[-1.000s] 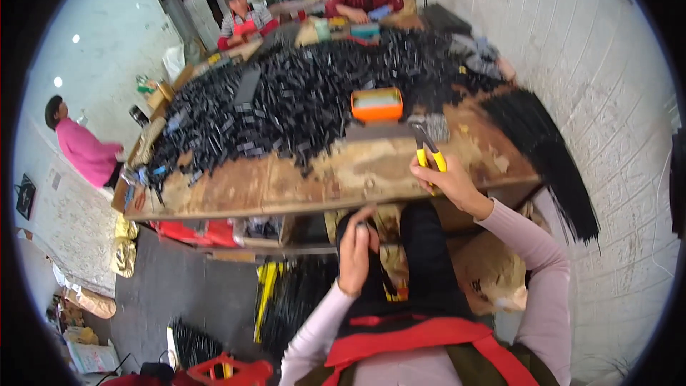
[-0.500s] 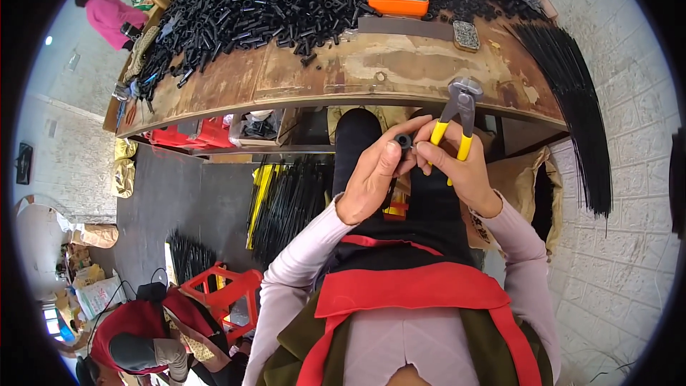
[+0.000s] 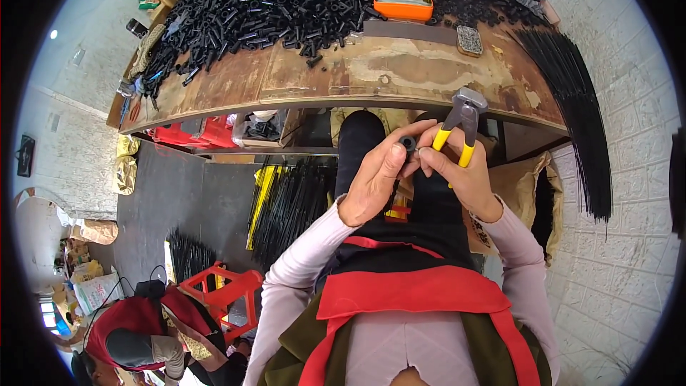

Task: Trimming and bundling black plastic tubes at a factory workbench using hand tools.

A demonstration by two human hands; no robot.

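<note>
My left hand (image 3: 379, 171) is closed around a small black tubular part (image 3: 407, 142), its round hollow end turned up toward me. In my right hand (image 3: 463, 177) sits a pair of end-cutting pincers with yellow handles (image 3: 466, 154), the metal head pointing away over the table edge. My right thumb and fingertips also meet at the rim of the black part, close against the left fingers. Whether they pinch something tiny there is too small to tell. Both hands are above my lap, just short of the table.
A wooden table (image 3: 321, 80) carries a large heap of black tubular parts (image 3: 286, 14), an orange tin (image 3: 404, 6) and a small tray of bits (image 3: 469, 41). Long black rods (image 3: 572, 93) hang over its right end. More rods (image 3: 289, 204) stand on the left; a person (image 3: 146, 329) bends beside a red stool (image 3: 232, 293).
The view has shifted slightly. The pincers' head has tilted a little to the right in my right hand. The person in pink at the far left has moved toward the table.
</note>
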